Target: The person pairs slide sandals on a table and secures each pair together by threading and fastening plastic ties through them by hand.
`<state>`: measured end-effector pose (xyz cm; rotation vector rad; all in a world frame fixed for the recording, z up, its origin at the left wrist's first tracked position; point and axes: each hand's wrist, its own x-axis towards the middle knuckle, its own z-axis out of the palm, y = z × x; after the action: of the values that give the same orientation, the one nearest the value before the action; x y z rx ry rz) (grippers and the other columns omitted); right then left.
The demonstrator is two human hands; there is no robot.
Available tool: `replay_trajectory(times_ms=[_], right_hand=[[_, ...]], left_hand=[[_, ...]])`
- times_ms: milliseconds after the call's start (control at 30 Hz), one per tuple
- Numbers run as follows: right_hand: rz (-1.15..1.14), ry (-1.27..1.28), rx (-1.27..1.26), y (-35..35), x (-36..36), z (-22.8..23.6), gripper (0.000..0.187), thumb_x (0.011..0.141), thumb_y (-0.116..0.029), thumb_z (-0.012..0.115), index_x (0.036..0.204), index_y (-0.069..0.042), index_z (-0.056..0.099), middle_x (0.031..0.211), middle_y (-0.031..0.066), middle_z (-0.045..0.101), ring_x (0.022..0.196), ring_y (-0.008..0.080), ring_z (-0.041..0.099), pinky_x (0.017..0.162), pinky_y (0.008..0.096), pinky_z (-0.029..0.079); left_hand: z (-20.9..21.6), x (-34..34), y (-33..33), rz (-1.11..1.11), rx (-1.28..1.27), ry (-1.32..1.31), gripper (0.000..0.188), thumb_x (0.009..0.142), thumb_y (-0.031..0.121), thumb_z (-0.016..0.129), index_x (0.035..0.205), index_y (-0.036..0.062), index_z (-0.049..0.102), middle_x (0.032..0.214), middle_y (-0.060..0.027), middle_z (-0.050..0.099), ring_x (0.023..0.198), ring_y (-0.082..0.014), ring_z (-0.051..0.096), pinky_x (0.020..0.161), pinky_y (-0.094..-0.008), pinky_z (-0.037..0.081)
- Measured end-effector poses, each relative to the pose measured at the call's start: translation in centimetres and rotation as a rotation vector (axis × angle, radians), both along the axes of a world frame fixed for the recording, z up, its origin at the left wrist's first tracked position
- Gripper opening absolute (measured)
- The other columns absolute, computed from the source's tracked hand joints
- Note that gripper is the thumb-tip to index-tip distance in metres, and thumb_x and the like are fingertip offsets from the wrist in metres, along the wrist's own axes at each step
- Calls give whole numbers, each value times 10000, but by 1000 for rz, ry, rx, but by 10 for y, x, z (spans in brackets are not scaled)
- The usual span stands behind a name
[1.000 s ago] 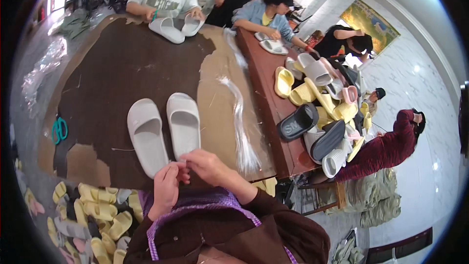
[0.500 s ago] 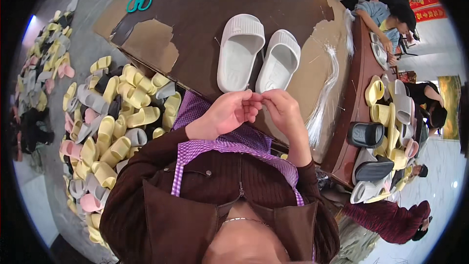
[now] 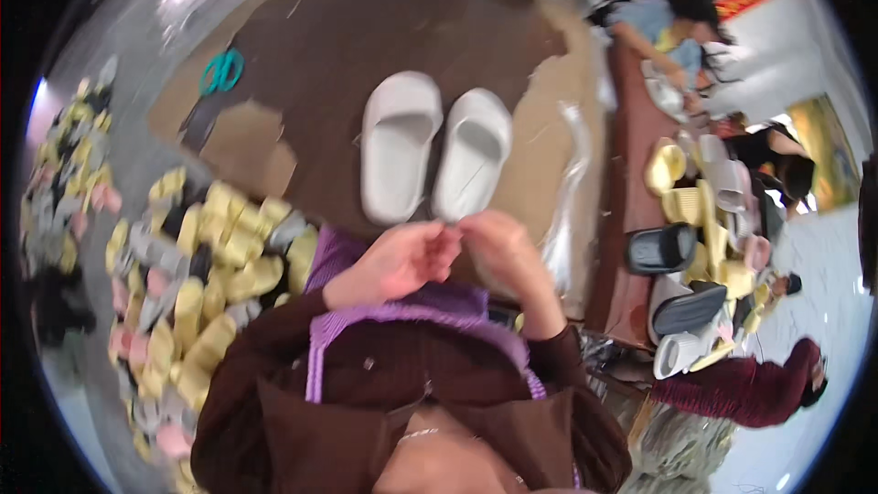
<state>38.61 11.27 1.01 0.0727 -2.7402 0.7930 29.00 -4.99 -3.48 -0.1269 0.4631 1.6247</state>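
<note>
Both slippers (image 3: 399,160) are showing lower and farther left in my view than half a second ago, and the teal scissors (image 3: 222,72) and my hands are shifting the same way. Left hand (image 3: 402,261) and right hand (image 3: 503,249) are meeting at the near edge of the brown table (image 3: 338,73), just by the slipper heels. My left fingers are curling and my right fingertips are almost joining them; blur is hiding any grip, so I cannot tell whether they are holding something. Two pale grey-white slippers are lying side by side on the table, soles down, toes pointing toward its far side, one wide band crossing each. One white strand bundle (image 3: 573,165) is trailing along the table's right part, and one pair of scissors is resting toward its left edge. Left of the table, a mound of slippers (image 3: 189,302), too many to count, is covering the floor, mostly yellow. Right of it, a reddish table (image 3: 636,160) is bearing another heap, two dark slippers (image 3: 660,249) standing out, and one person in dark red (image 3: 759,384) is bending beyond.
</note>
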Motion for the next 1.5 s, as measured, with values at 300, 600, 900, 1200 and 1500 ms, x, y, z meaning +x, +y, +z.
replay_trajectory(times_ms=[300, 600, 900, 1200, 1500], right_hand=[[50, -5, -89, -1, 2, 3, 106, 783, -31, 621, 889, -31, 615, 793, 135, 610, 742, 304, 610, 653, 354, 495], [36, -36, -83, 3, -4, 10, 86, 816, -91, 596, 891, -48, 605, 816, 139, 616, 760, 327, 606, 657, 389, 493], [56, -1, -76, -1, 6, 29, 88, 792, -67, 607, 874, -34, 602, 796, 150, 615, 747, 327, 611, 646, 385, 494], [-3, 75, 26, 9, -3, 13, 78, 781, -37, 606, 858, -27, 598, 761, 137, 598, 711, 323, 602, 623, 377, 493], [-49, 91, -3, 17, -10, 9, 73, 798, -85, 521, 842, -29, 538, 800, 168, 579, 777, 369, 573, 669, 434, 459]], left_hand=[[15, -5, -6, -91, -28, -55, 245, 953, 222, 426, 941, 14, 553, 804, -73, 574, 651, -174, 528, 616, -309, 443], [8, -10, 0, -22, -34, -166, 229, 952, 210, 429, 925, 23, 560, 794, -71, 571, 651, -161, 509, 608, -298, 423], [15, -9, -3, -125, 8, -145, 234, 952, 206, 432, 956, 9, 559, 794, -71, 581, 664, -165, 536, 625, -307, 465], [7, -22, 11, -71, -46, -25, 243, 956, 229, 433, 972, 21, 556, 788, -55, 569, 642, -149, 515, 610, -291, 449], [1, -50, 21, -6, -113, 28, 247, 940, 214, 450, 1000, 7, 573, 769, -57, 567, 637, -163, 524, 572, -288, 453]])
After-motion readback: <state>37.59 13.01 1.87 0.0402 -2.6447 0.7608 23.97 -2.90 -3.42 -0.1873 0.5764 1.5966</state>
